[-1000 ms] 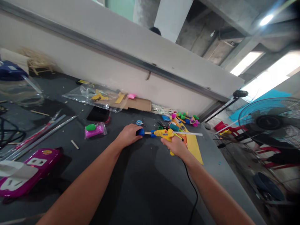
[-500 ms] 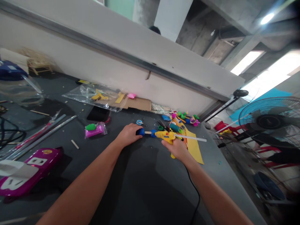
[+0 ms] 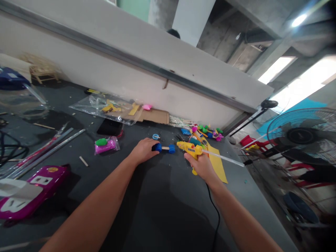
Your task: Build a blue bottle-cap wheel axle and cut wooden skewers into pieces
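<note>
My left hand (image 3: 145, 151) is closed round the near-left end of a small craft piece with blue caps and a wooden stick (image 3: 165, 148). Its blue right end (image 3: 172, 149) shows beyond my fingers; part of the left end is hidden by them. Gripped in my right hand (image 3: 202, 165) is a yellow hot glue gun (image 3: 192, 148), a long clear glue stick (image 3: 225, 159) poking out of its back. The nozzle points left and stands a little apart from the blue right end.
Behind lie a light-blue tape ring (image 3: 155, 137), a phone-like black slab (image 3: 109, 126) and colourful craft bits (image 3: 207, 131). Yellow sheets (image 3: 219, 166) are right of the glue gun. A purple device (image 3: 39, 190) lies left; the gun's black cord (image 3: 217, 217) trails forward. A fan (image 3: 301, 136) stands beyond the table.
My right hand has drawn the glue gun back to the right, away from the blue right end. The rear of the glue stick has swung lower. My left hand has stayed put.
</note>
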`<state>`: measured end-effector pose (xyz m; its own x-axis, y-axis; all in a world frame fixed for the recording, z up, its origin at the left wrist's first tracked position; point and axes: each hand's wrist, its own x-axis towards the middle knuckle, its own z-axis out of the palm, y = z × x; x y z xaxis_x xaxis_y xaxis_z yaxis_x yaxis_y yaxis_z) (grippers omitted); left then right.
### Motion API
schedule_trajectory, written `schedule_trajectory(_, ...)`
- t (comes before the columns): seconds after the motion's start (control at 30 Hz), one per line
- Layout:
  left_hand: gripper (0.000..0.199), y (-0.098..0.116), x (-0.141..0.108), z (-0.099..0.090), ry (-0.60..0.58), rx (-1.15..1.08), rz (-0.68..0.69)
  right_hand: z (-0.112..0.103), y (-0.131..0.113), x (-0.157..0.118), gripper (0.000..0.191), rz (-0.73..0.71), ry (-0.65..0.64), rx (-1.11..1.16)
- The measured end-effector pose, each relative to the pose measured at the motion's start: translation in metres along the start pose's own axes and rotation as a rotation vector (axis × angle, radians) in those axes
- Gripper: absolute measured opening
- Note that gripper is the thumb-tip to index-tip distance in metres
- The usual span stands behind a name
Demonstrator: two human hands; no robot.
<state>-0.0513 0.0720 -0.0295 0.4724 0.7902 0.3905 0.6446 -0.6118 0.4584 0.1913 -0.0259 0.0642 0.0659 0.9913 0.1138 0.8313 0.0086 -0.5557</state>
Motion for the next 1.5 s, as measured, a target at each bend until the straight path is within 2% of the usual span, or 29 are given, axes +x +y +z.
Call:
schedule_trajectory(0.23, 0.041, -0.001, -0.001, 0.002, 0.034, -0.021, 0.021, -0.005, -0.005, 0.001, 0.037, 0.008, 0.096, 0.108)
schedule_trajectory(0.37, 0.04, -0.001, -0.001, 0.001, 0.023, -0.015, 0.032, -0.009, -0.01, 0.0, 0.036, 0.053, 0.105, 0.269)
schedule_trajectory(0.47, 0.04, 0.0, 0.0, 0.0, 0.018, -0.008, 0.018, -0.011, -0.011, -0.001, 0.036, 0.045, 0.087, 0.49)
schedule_trajectory(0.63, 0.04, 0.002, 0.001, 0.0, -0.003, 0.002, -0.019, -0.014, -0.012, 0.001, 0.03, -0.031, 0.063, 1.04)
schedule_trajectory(0.77, 0.04, 0.002, 0.001, -0.001, -0.016, -0.004, -0.032, -0.022, -0.015, 0.004, 0.026, 0.01, -0.04, 1.453)
schedule_trajectory(0.87, 0.04, 0.002, 0.001, -0.001, -0.019, 0.003, -0.037, -0.034, -0.018, 0.007, 0.024, 0.042, -0.081, 1.681)
schedule_trajectory(0.97, 0.039, 0.003, 0.001, -0.002, -0.013, 0.002, -0.018, -0.049, -0.018, 0.01, 0.02, 0.043, -0.052, 1.815)
schedule_trajectory(1.07, 0.039, 0.003, 0.001, -0.003, -0.007, -0.008, -0.003, -0.068, -0.01, 0.008, 0.014, 0.041, -0.005, 1.849)
schedule_trajectory(1.2, 0.039, 0.004, 0.002, -0.003, -0.011, -0.007, -0.01, -0.097, 0.014, -0.003, 0.014, 0.003, 0.061, 1.786)
schedule_trajectory(1.3, 0.039, 0.004, 0.002, -0.004, -0.024, -0.007, -0.019, -0.117, 0.034, -0.019, 0.005, 0.0, 0.21, 1.624)
schedule_trajectory(1.4, 0.038, 0.004, 0.002, -0.004, -0.021, 0.001, -0.012, -0.135, 0.051, -0.034, 0.018, -0.008, 0.391, 1.465)
schedule_trajectory(1.5, 0.036, 0.004, 0.004, -0.005, -0.031, 0.009, -0.01, -0.144, 0.067, -0.043, 0.025, -0.059, 0.461, 1.432)
